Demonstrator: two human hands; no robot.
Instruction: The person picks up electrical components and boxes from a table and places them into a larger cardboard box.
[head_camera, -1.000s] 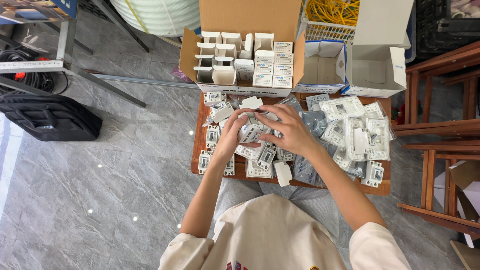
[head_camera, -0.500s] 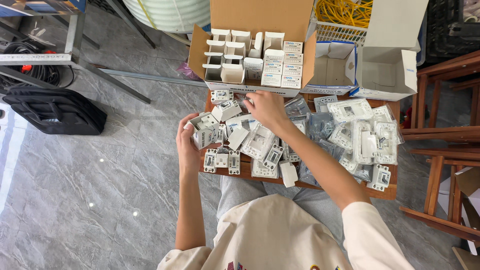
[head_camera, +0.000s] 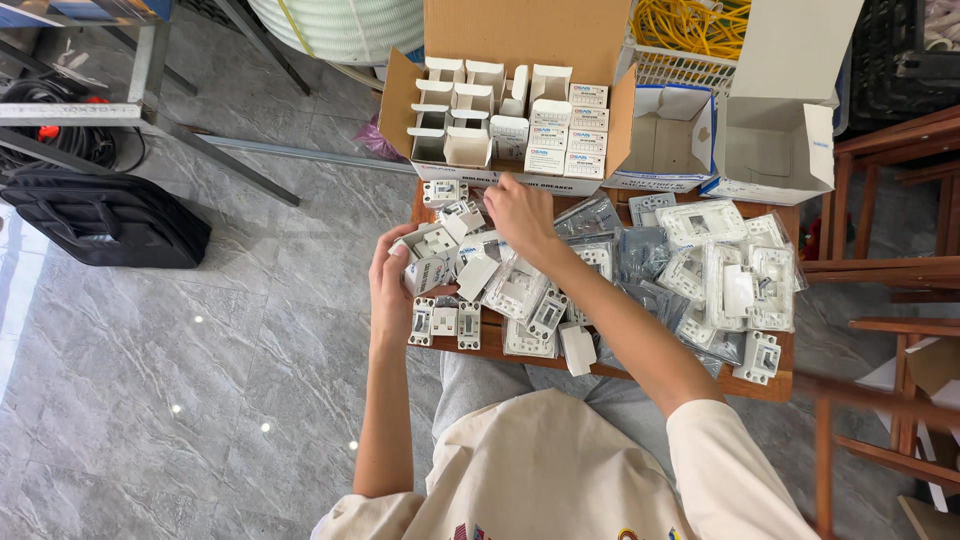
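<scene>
Over table (head_camera: 480, 345), left hand (head_camera: 392, 285) gripping carton (head_camera: 430, 262)

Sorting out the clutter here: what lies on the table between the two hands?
In the head view, between the left hand and the right hand lie small white boxes and white socket parts, heaped on the wooden table.

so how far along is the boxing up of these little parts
Partly done. The big cardboard box holds closed small cartons on its right, open ones on its left. The left hand holds a small white carton; the right hand reaches nearby. Many loose parts remain.
</scene>
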